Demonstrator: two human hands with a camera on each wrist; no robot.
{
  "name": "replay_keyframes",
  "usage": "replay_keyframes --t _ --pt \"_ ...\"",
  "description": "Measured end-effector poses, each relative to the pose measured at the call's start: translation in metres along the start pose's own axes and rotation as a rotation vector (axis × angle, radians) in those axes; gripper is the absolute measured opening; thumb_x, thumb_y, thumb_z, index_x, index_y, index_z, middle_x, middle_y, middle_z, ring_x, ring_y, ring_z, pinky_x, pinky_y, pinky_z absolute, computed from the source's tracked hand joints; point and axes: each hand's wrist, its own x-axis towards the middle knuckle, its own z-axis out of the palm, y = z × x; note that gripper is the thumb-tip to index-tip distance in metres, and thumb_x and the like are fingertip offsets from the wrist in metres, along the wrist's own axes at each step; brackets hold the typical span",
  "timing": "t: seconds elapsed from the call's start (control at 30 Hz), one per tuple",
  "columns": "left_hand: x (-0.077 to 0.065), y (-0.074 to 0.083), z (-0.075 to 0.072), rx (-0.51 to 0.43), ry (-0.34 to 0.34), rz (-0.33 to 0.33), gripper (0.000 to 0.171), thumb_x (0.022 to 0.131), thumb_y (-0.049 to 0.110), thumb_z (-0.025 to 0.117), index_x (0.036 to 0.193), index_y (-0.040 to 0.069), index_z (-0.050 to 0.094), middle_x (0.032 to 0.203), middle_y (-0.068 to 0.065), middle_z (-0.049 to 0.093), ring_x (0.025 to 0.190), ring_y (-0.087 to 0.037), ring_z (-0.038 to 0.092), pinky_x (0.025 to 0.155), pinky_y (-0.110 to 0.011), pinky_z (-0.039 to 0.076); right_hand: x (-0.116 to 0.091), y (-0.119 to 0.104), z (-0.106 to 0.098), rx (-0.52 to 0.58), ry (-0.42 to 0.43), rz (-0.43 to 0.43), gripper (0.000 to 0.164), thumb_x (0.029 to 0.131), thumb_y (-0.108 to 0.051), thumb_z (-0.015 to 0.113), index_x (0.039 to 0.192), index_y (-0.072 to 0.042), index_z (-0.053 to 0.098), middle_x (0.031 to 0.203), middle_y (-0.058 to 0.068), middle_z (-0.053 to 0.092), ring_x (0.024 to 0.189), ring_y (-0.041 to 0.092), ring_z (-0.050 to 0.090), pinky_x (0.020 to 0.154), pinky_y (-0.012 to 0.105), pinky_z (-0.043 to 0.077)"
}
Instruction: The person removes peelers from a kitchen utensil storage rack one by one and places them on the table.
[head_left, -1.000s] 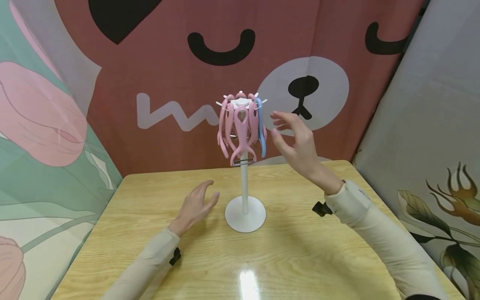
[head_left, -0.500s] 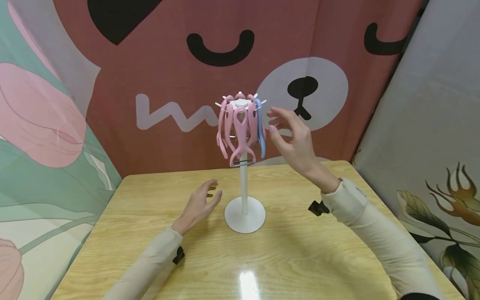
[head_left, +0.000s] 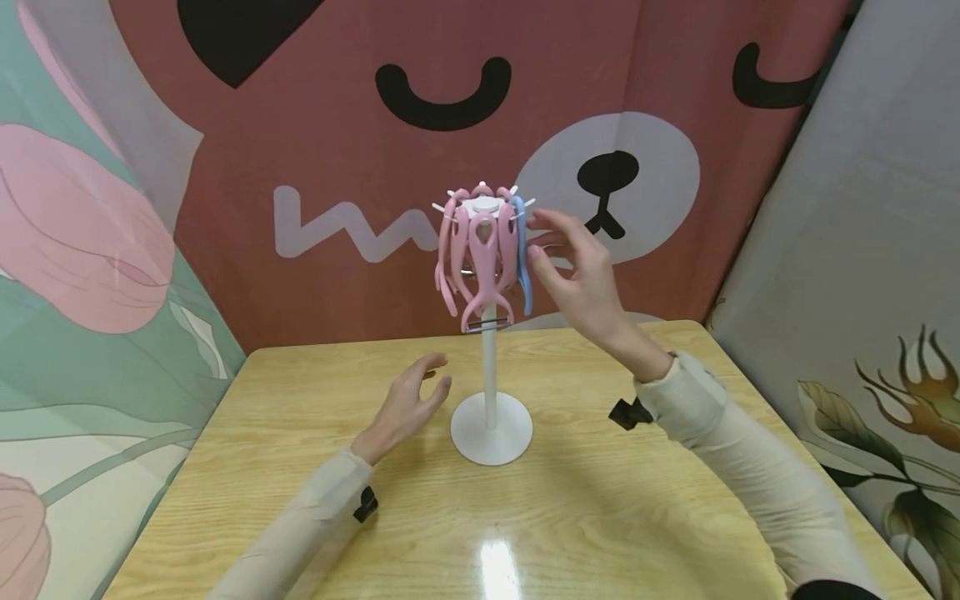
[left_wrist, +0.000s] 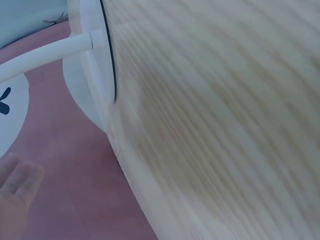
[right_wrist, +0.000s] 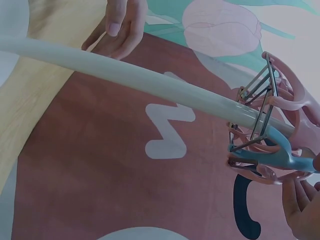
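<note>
Several pink peelers (head_left: pixel 483 258) and a blue peeler (head_left: pixel 522 258) hang from the hooks of a white rotating-style stand (head_left: pixel 490 358) with a round base. My right hand (head_left: pixel 585 279) is raised at the stand's right side, its thumb and fingertips apart and right beside the blue peeler. In the right wrist view the fingers (right_wrist: pixel 302 205) come close to the handle of the blue peeler (right_wrist: pixel 275 152); contact is hard to tell. Low at the left of the pole, my left hand (head_left: pixel 405 408) hovers over the table with loosely bent fingers, holding nothing.
The stand's base (head_left: pixel 491 450) rests on a wood-grain table (head_left: pixel 600 500). Behind the table hangs a red curtain (head_left: pixel 337 150) with a cartoon face, and patterned cloths hang at left and right. Each wrist carries a small black camera.
My right hand has moved left, closing the gap to the blue peeler. The left hand has shifted slightly right and up, nearer the stand's base. The peelers still hang in place.
</note>
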Motion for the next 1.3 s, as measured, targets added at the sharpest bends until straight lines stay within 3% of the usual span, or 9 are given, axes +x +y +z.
replay_keyframes --t 0.33,0.7,0.97,1.3 --pt "0.006 0.006 0.006 -0.135 -0.046 -0.013 0.043 0.102 0.023 0.057 0.140 0.003 0.047 0.132 -0.014 0.058 0.120 -0.026 0.058 0.099 -0.035 0.050 0.000 0.001 0.003 0.016 0.005 0.050 0.039 0.096 0.004 0.060 0.134 0.005 0.053 0.122 0.019 0.059 0.098 0.023 0.063 0.082 0.025 0.057" --pt "0.013 0.012 0.011 -0.205 -0.077 0.011 0.048 0.103 0.024 0.057 0.143 0.002 0.043 0.134 -0.016 0.057 0.120 -0.031 0.058 0.099 -0.045 0.050 -0.002 0.003 0.006 0.002 0.000 0.109 0.037 0.096 0.003 0.059 0.133 0.005 0.054 0.123 0.019 0.058 0.098 0.027 0.063 0.086 0.036 0.056" --pt "0.015 0.015 0.014 -0.213 -0.079 0.009 0.046 0.102 0.020 0.058 0.142 0.002 0.045 0.133 -0.016 0.059 0.119 -0.030 0.059 0.097 -0.045 0.051 -0.005 0.006 0.007 0.022 0.013 0.105 0.032 0.095 0.004 0.060 0.128 0.007 0.056 0.112 0.025 0.052 0.095 0.023 0.060 0.084 0.024 0.054" --pt "0.019 0.017 0.015 -0.245 -0.088 -0.016 0.046 0.102 0.019 0.058 0.142 0.002 0.044 0.132 -0.015 0.059 0.120 -0.028 0.058 0.097 -0.040 0.051 -0.003 0.006 0.011 0.055 -0.021 0.070 0.031 0.095 0.007 0.059 0.126 0.010 0.055 0.112 0.023 0.059 0.091 0.025 0.062 0.082 0.025 0.053"
